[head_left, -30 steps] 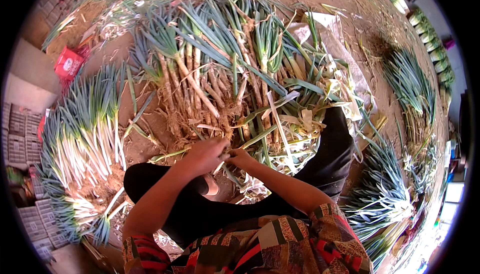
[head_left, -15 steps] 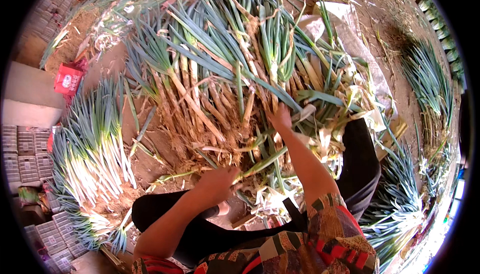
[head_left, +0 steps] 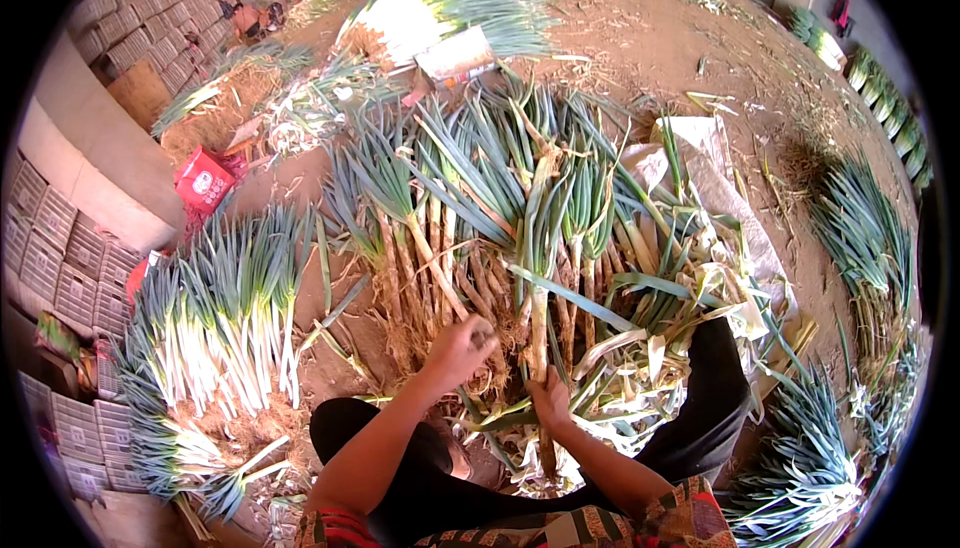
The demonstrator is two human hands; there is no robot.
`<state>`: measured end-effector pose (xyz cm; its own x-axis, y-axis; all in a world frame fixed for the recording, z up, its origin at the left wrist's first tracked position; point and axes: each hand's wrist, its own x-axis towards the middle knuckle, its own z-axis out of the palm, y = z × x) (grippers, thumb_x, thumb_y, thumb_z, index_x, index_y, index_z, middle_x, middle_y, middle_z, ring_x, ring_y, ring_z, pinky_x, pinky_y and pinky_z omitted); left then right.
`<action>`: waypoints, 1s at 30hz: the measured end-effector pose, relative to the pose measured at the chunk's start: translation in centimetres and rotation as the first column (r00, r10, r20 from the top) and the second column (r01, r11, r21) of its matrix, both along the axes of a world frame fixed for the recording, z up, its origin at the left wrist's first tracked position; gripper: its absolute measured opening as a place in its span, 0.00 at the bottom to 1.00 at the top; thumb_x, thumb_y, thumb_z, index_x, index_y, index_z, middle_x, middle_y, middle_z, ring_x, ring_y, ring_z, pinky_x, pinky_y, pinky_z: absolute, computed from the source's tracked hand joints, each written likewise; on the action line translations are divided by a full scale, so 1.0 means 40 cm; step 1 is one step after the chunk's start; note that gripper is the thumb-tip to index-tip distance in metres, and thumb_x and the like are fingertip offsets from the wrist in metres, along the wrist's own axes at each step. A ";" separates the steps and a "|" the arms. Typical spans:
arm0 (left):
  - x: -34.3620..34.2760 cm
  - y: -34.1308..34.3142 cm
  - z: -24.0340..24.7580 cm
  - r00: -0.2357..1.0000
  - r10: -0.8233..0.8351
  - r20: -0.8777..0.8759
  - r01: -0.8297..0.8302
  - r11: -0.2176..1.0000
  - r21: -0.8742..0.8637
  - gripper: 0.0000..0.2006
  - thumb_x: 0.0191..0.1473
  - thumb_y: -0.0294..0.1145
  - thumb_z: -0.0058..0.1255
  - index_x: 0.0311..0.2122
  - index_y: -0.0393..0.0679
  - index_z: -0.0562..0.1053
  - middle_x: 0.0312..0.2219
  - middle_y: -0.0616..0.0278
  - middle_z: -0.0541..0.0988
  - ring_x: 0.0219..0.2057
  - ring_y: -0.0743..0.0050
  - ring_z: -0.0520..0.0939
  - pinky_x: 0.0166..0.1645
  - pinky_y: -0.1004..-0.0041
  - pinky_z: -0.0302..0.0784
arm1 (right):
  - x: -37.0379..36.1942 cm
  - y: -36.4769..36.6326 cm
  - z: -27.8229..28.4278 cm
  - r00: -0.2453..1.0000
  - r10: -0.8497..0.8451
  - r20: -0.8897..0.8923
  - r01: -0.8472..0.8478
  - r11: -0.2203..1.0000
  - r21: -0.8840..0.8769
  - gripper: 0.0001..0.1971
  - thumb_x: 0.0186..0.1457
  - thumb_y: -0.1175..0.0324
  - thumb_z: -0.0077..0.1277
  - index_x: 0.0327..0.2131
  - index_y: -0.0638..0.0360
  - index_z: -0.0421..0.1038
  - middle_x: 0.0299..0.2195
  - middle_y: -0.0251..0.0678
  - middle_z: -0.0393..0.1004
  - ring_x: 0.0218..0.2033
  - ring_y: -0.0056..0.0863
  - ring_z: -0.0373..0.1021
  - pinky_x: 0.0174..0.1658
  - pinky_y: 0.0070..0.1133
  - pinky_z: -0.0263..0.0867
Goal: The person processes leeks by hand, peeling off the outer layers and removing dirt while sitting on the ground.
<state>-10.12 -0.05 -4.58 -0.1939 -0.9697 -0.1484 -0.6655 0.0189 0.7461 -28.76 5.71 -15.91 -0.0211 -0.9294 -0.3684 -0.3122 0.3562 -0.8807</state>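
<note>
My right hand [head_left: 549, 401] is closed round the lower stem of a long green onion [head_left: 539, 323]. Its brown, rooty end hangs below my fist, and its green leaves reach up over the pile. To the left, my left hand [head_left: 462, 350] is held closed with curled fingers, just below the lower end of another onion stalk [head_left: 437, 270]. Whatever it grips is too small to make out. Before me lies a broad pile of unpeeled green onions [head_left: 400, 278], with brown outer skins and muddy roots. Stripped leaves and pale skins [head_left: 625, 398] lie around my right hand.
Cleaned onions with white stems [head_left: 215, 338] stand bunched at the left. More bundles lie at the right [head_left: 865, 228] and far back [head_left: 430, 13]. Near them are a red bag [head_left: 203, 183], a carton [head_left: 456, 56], a pale sheet [head_left: 725, 178] and stacked crates [head_left: 75, 278].
The view has tilted up, showing more of the far floor. My right hand has drawn a green onion out of the pile toward me. My left hand stays closed near the pile's front.
</note>
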 end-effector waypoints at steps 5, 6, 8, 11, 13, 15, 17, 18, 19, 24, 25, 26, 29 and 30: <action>0.026 -0.023 0.030 0.879 0.454 -0.146 -0.441 0.890 0.115 0.34 0.45 0.57 0.49 0.46 0.34 0.62 0.40 0.45 0.70 0.41 0.59 0.73 0.45 0.64 0.72 | 0.003 0.087 0.152 0.990 0.098 0.105 -0.093 0.994 -0.053 0.24 0.49 0.62 0.51 0.44 0.72 0.60 0.20 0.41 0.70 0.17 0.23 0.63 0.21 0.24 0.63; 0.030 -0.028 0.027 0.834 0.513 -0.201 -0.484 0.856 0.181 0.35 0.45 0.58 0.50 0.47 0.35 0.62 0.41 0.45 0.69 0.43 0.58 0.72 0.47 0.64 0.71 | 0.012 0.101 0.136 0.988 0.149 0.031 -0.144 0.982 -0.119 0.22 0.49 0.63 0.50 0.44 0.69 0.61 0.20 0.41 0.70 0.16 0.24 0.64 0.20 0.25 0.64; 0.026 -0.015 0.094 0.726 0.600 -0.337 -0.500 0.796 0.342 0.37 0.42 0.58 0.52 0.46 0.34 0.62 0.43 0.46 0.68 0.47 0.59 0.69 0.50 0.63 0.68 | 0.028 0.143 0.087 0.942 0.305 -0.142 -0.335 0.888 -0.315 0.17 0.49 0.66 0.51 0.41 0.62 0.60 0.18 0.46 0.71 0.16 0.40 0.69 0.17 0.31 0.64; 0.065 -0.026 0.094 0.414 0.722 -0.555 -0.569 0.681 0.462 0.35 0.36 0.55 0.59 0.45 0.39 0.67 0.42 0.54 0.71 0.52 0.63 0.64 0.57 0.57 0.55 | 0.024 0.180 0.130 0.899 0.293 -0.326 -0.428 0.744 -0.512 0.19 0.49 0.68 0.51 0.44 0.61 0.60 0.18 0.48 0.70 0.18 0.44 0.69 0.19 0.32 0.64; 0.097 -0.031 0.094 0.350 0.771 -0.532 -0.631 0.614 0.475 0.36 0.32 0.53 0.63 0.47 0.45 0.67 0.46 0.60 0.70 0.52 0.63 0.63 0.58 0.52 0.50 | 0.006 0.160 0.147 0.895 0.378 -0.238 -0.446 0.787 -0.427 0.20 0.52 0.56 0.46 0.41 0.62 0.64 0.18 0.47 0.69 0.18 0.40 0.68 0.20 0.32 0.63; 0.087 -0.030 0.114 0.260 0.819 -0.512 -0.699 0.526 0.485 0.35 0.32 0.51 0.64 0.46 0.44 0.68 0.46 0.60 0.70 0.51 0.64 0.64 0.57 0.52 0.51 | -0.001 0.115 0.117 0.867 0.489 -0.093 -0.496 0.833 -0.246 0.27 0.54 0.45 0.40 0.41 0.63 0.65 0.17 0.39 0.69 0.16 0.29 0.66 0.23 0.30 0.63; 0.094 -0.019 0.109 0.266 0.761 -0.591 -0.661 0.590 0.463 0.33 0.32 0.49 0.65 0.44 0.43 0.69 0.44 0.61 0.72 0.49 0.65 0.66 0.56 0.53 0.54 | 0.025 0.045 0.249 0.849 0.527 -0.037 -0.525 0.835 -0.167 0.37 0.55 0.38 0.28 0.44 0.68 0.65 0.18 0.41 0.68 0.22 0.29 0.66 0.29 0.30 0.63; 0.083 -0.016 0.118 0.272 0.724 -0.634 -0.636 0.630 0.446 0.32 0.32 0.48 0.65 0.44 0.43 0.69 0.42 0.61 0.73 0.48 0.66 0.67 0.55 0.53 0.55 | 0.046 0.004 0.242 0.868 0.495 0.043 -0.483 0.860 -0.164 0.36 0.55 0.40 0.30 0.46 0.71 0.63 0.26 0.46 0.70 0.31 0.31 0.68 0.37 0.28 0.63; 0.054 -0.001 0.146 0.266 0.647 -0.714 -0.614 0.685 0.392 0.29 0.33 0.44 0.66 0.42 0.42 0.70 0.37 0.62 0.76 0.42 0.68 0.72 0.52 0.58 0.62 | 0.075 -0.028 0.264 0.882 0.462 0.088 -0.430 0.868 -0.250 0.36 0.55 0.40 0.32 0.47 0.71 0.62 0.31 0.49 0.70 0.36 0.33 0.67 0.42 0.27 0.61; 0.049 0.001 0.092 0.353 0.512 -0.783 -0.560 0.786 0.261 0.27 0.38 0.41 0.63 0.43 0.38 0.68 0.36 0.59 0.75 0.38 0.72 0.74 0.46 0.69 0.68 | 0.219 -0.135 0.306 0.905 0.303 0.299 -0.255 0.948 -0.188 0.40 0.52 0.40 0.38 0.56 0.69 0.49 0.41 0.49 0.70 0.40 0.36 0.66 0.46 0.27 0.61; 0.057 -0.004 0.094 0.341 0.540 -0.770 -0.572 0.769 0.286 0.27 0.40 0.40 0.62 0.43 0.37 0.68 0.36 0.59 0.75 0.38 0.72 0.74 0.45 0.69 0.68 | 0.224 -0.132 0.325 0.884 0.244 0.398 -0.213 0.969 -0.122 0.40 0.52 0.42 0.41 0.55 0.71 0.50 0.42 0.47 0.69 0.41 0.34 0.66 0.46 0.25 0.61; 0.064 -0.004 0.097 0.326 0.527 -0.785 -0.555 0.779 0.292 0.26 0.40 0.40 0.62 0.43 0.37 0.68 0.36 0.59 0.75 0.38 0.72 0.74 0.45 0.70 0.67 | 0.232 -0.128 0.322 0.837 0.199 0.509 -0.175 0.980 -0.095 0.38 0.52 0.44 0.42 0.54 0.71 0.52 0.42 0.45 0.69 0.42 0.32 0.65 0.46 0.24 0.61; 0.073 0.008 0.112 0.294 0.494 -0.818 -0.525 0.799 0.293 0.25 0.41 0.39 0.61 0.43 0.36 0.68 0.36 0.60 0.75 0.37 0.73 0.74 0.45 0.71 0.66 | 0.252 -0.110 0.314 0.700 0.053 0.712 -0.071 0.997 -0.005 0.31 0.53 0.47 0.45 0.50 0.67 0.59 0.38 0.37 0.69 0.37 0.23 0.62 0.41 0.19 0.60; 0.070 0.011 0.111 0.290 0.487 -0.824 -0.525 0.801 0.289 0.25 0.42 0.39 0.61 0.43 0.36 0.68 0.35 0.60 0.75 0.37 0.73 0.74 0.45 0.71 0.66 | 0.256 -0.103 0.315 0.698 0.007 0.716 -0.030 0.999 0.020 0.28 0.54 0.48 0.44 0.46 0.65 0.63 0.33 0.33 0.69 0.32 0.19 0.61 0.35 0.17 0.59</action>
<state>-7.32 0.37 -0.14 0.3338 -0.9228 -0.1925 0.3946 -0.0487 0.9176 -18.51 1.59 -3.30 0.2771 -0.9158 -0.2908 0.4011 0.3853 -0.8311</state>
